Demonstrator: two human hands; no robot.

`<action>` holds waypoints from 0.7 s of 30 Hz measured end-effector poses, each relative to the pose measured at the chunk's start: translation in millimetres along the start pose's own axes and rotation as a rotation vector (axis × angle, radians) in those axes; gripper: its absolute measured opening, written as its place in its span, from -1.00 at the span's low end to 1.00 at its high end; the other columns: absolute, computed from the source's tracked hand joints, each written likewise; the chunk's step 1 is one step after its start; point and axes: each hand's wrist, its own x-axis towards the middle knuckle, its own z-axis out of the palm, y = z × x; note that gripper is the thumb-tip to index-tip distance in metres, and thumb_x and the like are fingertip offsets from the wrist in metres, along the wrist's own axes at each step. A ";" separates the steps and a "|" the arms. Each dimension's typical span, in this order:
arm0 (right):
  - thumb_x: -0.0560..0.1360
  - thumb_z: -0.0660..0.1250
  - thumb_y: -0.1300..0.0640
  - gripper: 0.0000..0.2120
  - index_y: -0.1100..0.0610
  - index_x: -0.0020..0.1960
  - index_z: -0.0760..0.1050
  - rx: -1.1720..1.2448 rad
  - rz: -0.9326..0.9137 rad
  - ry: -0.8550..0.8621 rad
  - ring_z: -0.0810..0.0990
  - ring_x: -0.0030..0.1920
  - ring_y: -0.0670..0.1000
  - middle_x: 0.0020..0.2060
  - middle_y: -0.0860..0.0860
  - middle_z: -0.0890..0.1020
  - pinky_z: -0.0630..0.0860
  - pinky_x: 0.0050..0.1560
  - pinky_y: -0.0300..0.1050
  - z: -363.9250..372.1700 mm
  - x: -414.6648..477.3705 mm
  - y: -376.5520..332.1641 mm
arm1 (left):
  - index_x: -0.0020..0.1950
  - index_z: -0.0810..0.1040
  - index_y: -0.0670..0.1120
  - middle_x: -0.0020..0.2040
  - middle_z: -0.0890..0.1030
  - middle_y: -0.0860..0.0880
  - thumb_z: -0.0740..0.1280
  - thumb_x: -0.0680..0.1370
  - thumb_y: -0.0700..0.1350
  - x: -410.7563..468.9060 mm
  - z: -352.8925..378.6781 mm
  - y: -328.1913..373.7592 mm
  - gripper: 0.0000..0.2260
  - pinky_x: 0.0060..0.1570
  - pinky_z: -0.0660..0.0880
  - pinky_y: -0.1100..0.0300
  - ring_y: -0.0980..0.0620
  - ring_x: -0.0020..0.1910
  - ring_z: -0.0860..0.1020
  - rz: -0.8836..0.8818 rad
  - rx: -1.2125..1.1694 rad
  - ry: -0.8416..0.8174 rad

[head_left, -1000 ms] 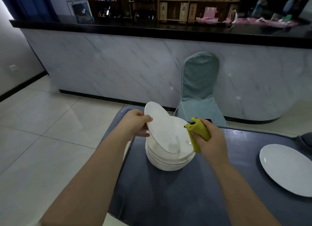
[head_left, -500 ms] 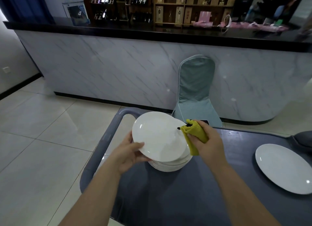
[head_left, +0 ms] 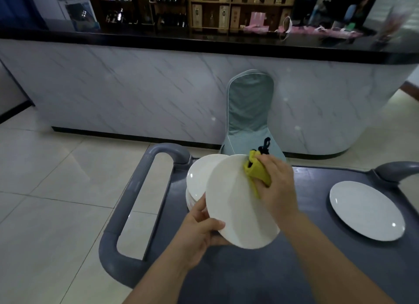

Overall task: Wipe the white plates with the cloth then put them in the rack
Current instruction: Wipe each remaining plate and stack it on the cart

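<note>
Since the earlier frame, the held plate [head_left: 235, 204] is seen to be drawn off the stack of plates [head_left: 199, 176] toward the viewer and tipped more steeply, and the cloth [head_left: 257, 172] is now laid against its upper right edge rather than beside it. The left hand [head_left: 199, 233] is shifted to the plate's lower left rim.

The held plate is shown raised and tilted, with its face turned toward the camera, and it partly overlaps the stack behind it. The grip of the left hand is pinched on the rim, the thumb lying on the near face and the fingers hidden behind. The grip of the right hand [head_left: 277, 191] is curled round the bunched yellow cloth, which is pressed onto the plate near its top; a small black loop [head_left: 264, 145] stands up from the cloth.

The stack of plates is set on the dark grey desk [head_left: 317, 269], near its far left corner, just beside a grey handle [head_left: 136, 201] that runs along the left end. A single plate [head_left: 366, 209] lies flat on the desk well apart to the right, near a second grey handle [head_left: 394, 172].

Beyond the desk, a chair [head_left: 249, 108] in a pale blue-green cover is placed against a marble-fronted counter [head_left: 136, 88] with a black top. Shelves [head_left: 204, 6] with bottles and boxes are visible behind the counter. The floor [head_left: 56, 179] is laid with pale glossy tiles.
</note>
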 end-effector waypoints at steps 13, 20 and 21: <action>0.40 0.44 0.16 -0.54 0.24 0.29 0.52 -0.005 -0.026 -0.006 0.40 0.21 0.06 0.24 0.05 0.49 0.43 0.20 0.21 -25.9 -60.2 46.1 | 0.34 0.51 0.14 0.22 0.59 -0.09 0.39 0.30 -0.39 6.4 11.8 3.7 -0.31 -0.08 0.59 -0.17 -0.18 0.13 0.60 -0.013 0.113 -0.126; 0.50 0.32 0.03 -0.54 0.07 0.38 0.41 0.152 -0.131 0.051 0.41 0.31 0.03 0.33 0.02 0.47 0.28 0.37 -0.07 -2.6 -23.7 -17.8 | 0.39 0.47 0.07 0.27 0.56 -0.17 0.38 0.36 -0.44 15.7 32.6 8.5 -0.33 -0.06 0.58 -0.19 -0.25 0.19 0.56 0.037 0.126 -0.233; 0.50 0.31 0.02 -0.54 0.04 0.38 0.39 0.176 -0.178 0.003 0.39 0.32 -0.01 0.33 -0.01 0.45 0.28 0.38 -0.10 0.4 -38.5 -17.0 | 0.38 0.48 0.07 0.27 0.56 -0.16 0.37 0.35 -0.44 17.7 31.1 11.3 -0.33 -0.07 0.59 -0.18 -0.24 0.19 0.57 0.051 0.118 -0.222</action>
